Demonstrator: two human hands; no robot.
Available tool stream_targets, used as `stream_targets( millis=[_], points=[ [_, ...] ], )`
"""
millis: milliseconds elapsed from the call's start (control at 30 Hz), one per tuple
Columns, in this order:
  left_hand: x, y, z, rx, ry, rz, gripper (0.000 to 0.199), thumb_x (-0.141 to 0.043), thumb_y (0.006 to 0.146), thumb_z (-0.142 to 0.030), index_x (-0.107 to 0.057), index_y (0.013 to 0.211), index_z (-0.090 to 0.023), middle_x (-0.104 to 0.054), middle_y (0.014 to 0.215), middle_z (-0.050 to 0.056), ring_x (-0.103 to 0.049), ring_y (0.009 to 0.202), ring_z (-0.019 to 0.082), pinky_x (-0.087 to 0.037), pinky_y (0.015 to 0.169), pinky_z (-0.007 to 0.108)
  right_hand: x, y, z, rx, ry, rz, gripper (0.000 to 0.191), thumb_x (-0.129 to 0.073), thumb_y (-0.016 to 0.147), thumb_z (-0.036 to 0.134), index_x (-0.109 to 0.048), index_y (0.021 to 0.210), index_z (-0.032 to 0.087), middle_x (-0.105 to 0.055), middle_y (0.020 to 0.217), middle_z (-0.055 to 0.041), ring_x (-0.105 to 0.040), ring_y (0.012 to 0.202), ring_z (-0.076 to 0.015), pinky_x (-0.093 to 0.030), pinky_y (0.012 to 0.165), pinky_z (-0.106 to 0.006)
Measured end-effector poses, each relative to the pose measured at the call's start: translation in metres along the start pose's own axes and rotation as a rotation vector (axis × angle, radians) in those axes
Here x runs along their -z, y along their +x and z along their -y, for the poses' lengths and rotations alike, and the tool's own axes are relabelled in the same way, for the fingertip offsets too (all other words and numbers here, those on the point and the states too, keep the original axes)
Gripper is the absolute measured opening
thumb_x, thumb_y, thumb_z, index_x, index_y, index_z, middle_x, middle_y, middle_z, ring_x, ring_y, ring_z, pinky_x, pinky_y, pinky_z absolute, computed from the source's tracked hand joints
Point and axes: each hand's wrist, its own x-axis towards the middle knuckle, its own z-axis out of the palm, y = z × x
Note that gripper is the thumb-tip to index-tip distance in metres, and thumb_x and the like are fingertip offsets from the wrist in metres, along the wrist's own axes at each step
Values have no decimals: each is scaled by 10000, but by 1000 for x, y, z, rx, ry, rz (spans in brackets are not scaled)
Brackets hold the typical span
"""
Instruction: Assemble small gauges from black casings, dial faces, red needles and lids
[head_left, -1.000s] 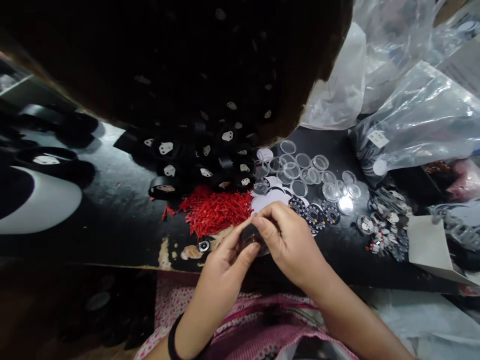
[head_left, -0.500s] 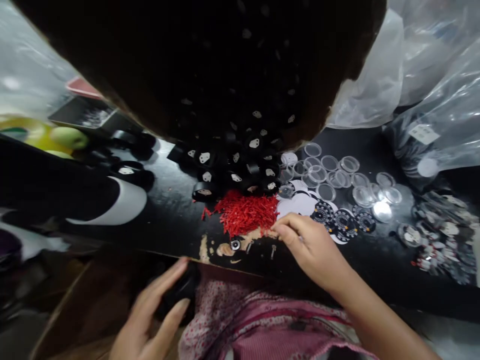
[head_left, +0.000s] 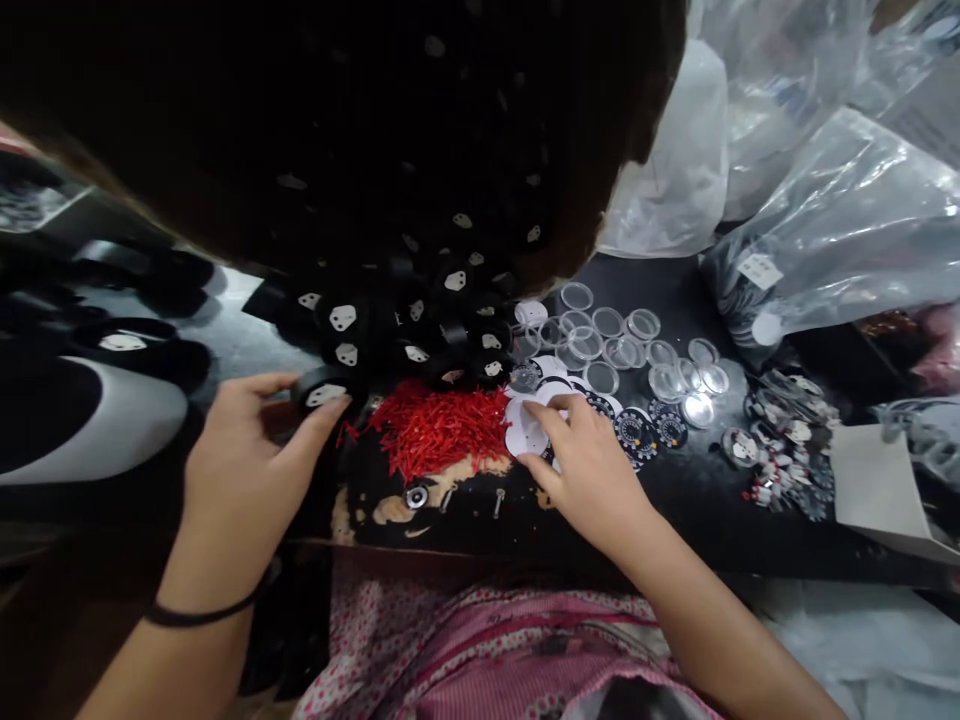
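Across a black worktop, worn to bare wood near its front edge, we saw a crowd of small parts, with clear plastic bags bulging at the far right and a large dark container with a ragged brown rim looming over the far side. Below that rim lay a pile of black cases, many showing white plates inside. Our left hand, a dark band round its wrist, held one black case between thumb and fingers at the pile's near left corner, its white plate facing us; we could not tell whether it was clear of the table. Our right hand reached to the white discs, thumb and forefinger slightly parted at the nearest one, and we could not tell whether they had pinched it. Between the two hands sat a heap of red slivers, and just in front of it a small round part and a metal pin. Beyond the right hand lay black printed dials and overlapping clear rings. Farther right, a jumble of small pieces stood beside a pale box.
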Motion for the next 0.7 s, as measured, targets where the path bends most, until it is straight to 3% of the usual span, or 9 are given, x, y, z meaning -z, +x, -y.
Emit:
stream_targets(
  millis=[100,167,267,333,433,500,567,700],
  points=[
    [0,-35,-7,179,-451,18,278,-693,865,-302,-590,1123,-309,-691,1050,-66,-663,1009,166,-530,902,317,-2,7,-5,-4,0,-29,339,-674,881,264,-624,1193,142,-591,1169,-174,-590,1051,-346,-479,890,-512],
    [-7,-58,-12,381,-720,121,219,-705,855,-279,-639,1065,-279,-728,989,-25,-702,861,144,-587,749,237,-1,8,-5,-56,119,-55,199,-657,883,211,-635,1070,144,-635,1066,-139,-619,985,-307,-496,856,-463],
    [-26,-80,-20,653,-894,263,243,-718,846,-275,-671,1079,-228,-756,1072,74,-737,904,195,-613,790,273,5,2,-2,-72,387,-65,33,-601,912,163,-613,935,183,-674,876,-47,-650,833,-211,-508,769,-345],
    [-39,-86,-24,738,-995,335,256,-694,868,-324,-677,1102,-222,-734,1176,106,-711,1056,252,-598,887,347,8,-5,2,54,483,-51,57,-577,930,150,-613,922,193,-680,865,-30,-649,823,-179,-502,768,-306],
    [-53,-89,-29,781,-1068,400,334,-612,904,-474,-690,1126,-237,-722,1214,107,-675,1139,294,-583,924,435,10,-13,7,270,536,-37,52,-589,940,165,-633,918,184,-685,937,-49,-643,919,-171,-493,850,-298],
    [-58,-93,-31,747,-1046,374,356,-596,906,-504,-696,1125,-241,-735,1185,101,-679,1132,282,-587,914,420,8,-16,8,288,607,-74,35,-649,919,216,-650,908,183,-684,989,-56,-639,974,-167,-489,893,-291],
    [-60,-100,-30,655,-1010,309,331,-632,893,-473,-708,1107,-233,-741,1172,92,-671,1146,264,-585,917,375,6,-17,9,185,669,-112,52,-690,890,227,-667,920,191,-677,1030,-53,-634,1003,-162,-490,906,-284],
    [-64,-113,-28,498,-981,253,319,-648,893,-442,-712,1151,-266,-736,1195,59,-653,1181,231,-560,955,314,4,-18,13,-120,764,-60,203,-629,888,156,-638,1083,214,-687,1000,-22,-641,836,-140,-523,760,-277]
  ],
)
